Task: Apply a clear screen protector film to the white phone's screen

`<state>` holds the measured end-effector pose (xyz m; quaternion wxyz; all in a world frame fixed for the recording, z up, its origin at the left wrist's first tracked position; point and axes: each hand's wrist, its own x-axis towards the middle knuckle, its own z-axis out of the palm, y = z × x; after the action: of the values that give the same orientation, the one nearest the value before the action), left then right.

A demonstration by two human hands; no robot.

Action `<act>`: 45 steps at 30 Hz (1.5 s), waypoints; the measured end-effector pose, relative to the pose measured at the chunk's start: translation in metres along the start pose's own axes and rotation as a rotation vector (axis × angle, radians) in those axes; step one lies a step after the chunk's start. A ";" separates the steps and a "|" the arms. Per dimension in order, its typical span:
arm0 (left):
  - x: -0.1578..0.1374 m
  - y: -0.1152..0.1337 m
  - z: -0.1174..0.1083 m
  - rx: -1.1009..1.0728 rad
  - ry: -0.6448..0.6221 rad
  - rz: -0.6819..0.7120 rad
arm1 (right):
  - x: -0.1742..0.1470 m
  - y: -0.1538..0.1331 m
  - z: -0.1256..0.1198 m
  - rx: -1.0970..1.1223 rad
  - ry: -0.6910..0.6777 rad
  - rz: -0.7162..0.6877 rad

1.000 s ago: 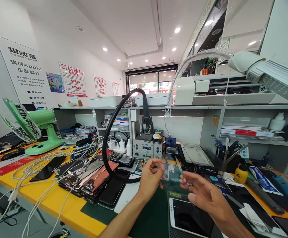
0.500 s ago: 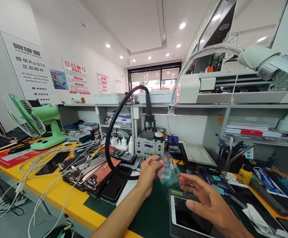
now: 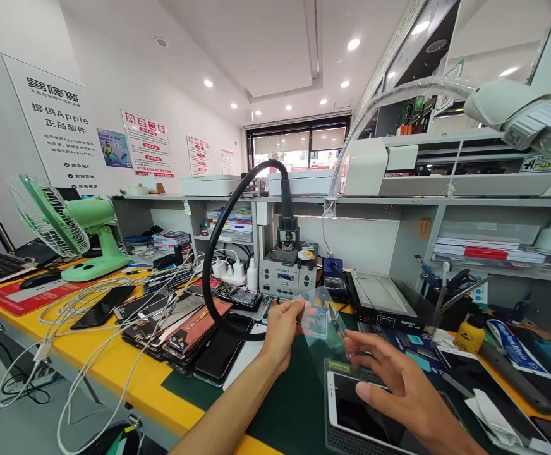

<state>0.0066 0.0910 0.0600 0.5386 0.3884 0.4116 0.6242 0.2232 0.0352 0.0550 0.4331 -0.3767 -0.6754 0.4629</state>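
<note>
From my end: left hand has a narrow pinch grip on a clear plastic piece by its near edge, likely so most of it sits uncovered. Piece is raised above the green mat, presumably for tool access. Right hand grips a slim pointed tool in the fingertips, probably for fine control; whether tip and plastic touch, I can't tell. White-framed phone lies flat, screen up, on a dark textured pad, likely for steadiness, below the right hand. Stacked screens sit aside on the yellow tabletop.
</note>
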 end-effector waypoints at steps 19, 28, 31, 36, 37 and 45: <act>0.001 -0.004 -0.002 0.007 -0.047 0.047 | -0.002 -0.006 0.003 0.008 0.016 0.037; 0.000 -0.001 -0.004 0.048 -0.103 0.029 | -0.001 -0.007 0.001 -0.040 0.016 -0.006; 0.001 -0.001 -0.005 0.064 -0.102 0.032 | -0.001 -0.008 0.001 -0.038 0.031 -0.014; 0.003 -0.003 -0.006 0.080 -0.105 0.025 | -0.001 -0.007 -0.002 -0.052 0.011 -0.003; 0.002 -0.003 -0.006 0.080 -0.106 0.027 | 0.000 -0.006 -0.003 -0.058 0.002 0.002; -0.001 0.001 -0.005 0.074 -0.113 0.027 | 0.001 -0.003 -0.004 -0.064 -0.024 -0.037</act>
<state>0.0012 0.0895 0.0592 0.5378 0.4483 0.3980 0.5928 0.2261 0.0363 0.0586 0.4213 -0.3721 -0.7019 0.4374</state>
